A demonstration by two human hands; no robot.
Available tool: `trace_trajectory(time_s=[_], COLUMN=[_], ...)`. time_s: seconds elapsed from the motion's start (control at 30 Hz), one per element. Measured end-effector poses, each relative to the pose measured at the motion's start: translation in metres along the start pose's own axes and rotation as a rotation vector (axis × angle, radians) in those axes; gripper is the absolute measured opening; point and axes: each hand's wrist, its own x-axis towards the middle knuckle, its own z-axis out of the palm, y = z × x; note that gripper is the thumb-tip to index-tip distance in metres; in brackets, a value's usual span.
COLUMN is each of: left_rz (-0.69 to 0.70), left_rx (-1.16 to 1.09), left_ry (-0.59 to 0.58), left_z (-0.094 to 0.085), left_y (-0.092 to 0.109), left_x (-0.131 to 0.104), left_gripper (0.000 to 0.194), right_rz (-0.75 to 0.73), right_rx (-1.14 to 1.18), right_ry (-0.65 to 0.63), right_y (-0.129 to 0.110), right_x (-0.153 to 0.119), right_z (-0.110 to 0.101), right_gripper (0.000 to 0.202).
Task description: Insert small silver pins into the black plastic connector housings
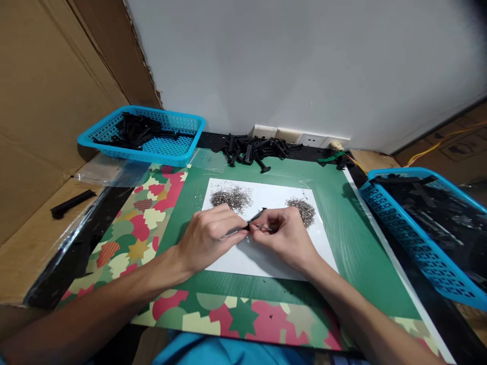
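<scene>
My left hand (pixel 215 230) is closed in a pinch on a small, slim black plastic part (pixel 255 217), above a white sheet of paper (pixel 236 261). Close against it, my right hand (pixel 285 235) is also closed, with a thin metal piece (pixel 265 228) between its fingers; its exact kind is unclear. The fingertips meet at the black part and hide much of it. On the paper lie two heaps of tiny wire springs, a left heap (pixel 232 197) beyond my left hand and a right heap (pixel 303 210) partly behind my right hand.
Black plastic parts (pixel 258 149) are piled by the wall. A blue basket (pixel 182 152) at the back left and another blue basket (pixel 411 235) at the right hold black parts. One long black part (pixel 72 204) lies on cardboard at the left. Wall sockets (pixel 312 140) sit behind the pile.
</scene>
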Motion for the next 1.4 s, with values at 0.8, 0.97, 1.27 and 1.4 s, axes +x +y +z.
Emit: trace_trajectory(time_s=[0.8, 0.97, 1.27, 1.4], left_rz=[0.000, -0.001, 0.009, 0.005], left_rx=[0.071, 0.031, 0.026, 0.022], left_ry=[0.023, 0.060, 0.033, 0.027], left_z=[0.001, 0.002, 0.002, 0.002], left_y=[0.001, 0.000, -0.002, -0.001], left_x=[0.001, 0.002, 0.002, 0.003], left_gripper=[0.005, 0.005, 0.006, 0.005], right_rz=[-0.106, -0.261, -0.616, -0.513], right_rx=[-0.249, -0.400, -0.620, -0.353], right_ry=[-0.188, 0.004, 0.138, 0.233], right_y=[-0.005, -0.011, -0.007, -0.008], right_x=[0.004, 0.003, 0.002, 0.000], right_z=[-0.022, -0.035, -0.040, -0.032], right_gripper=[0.017, 0.023, 0.027, 0.012])
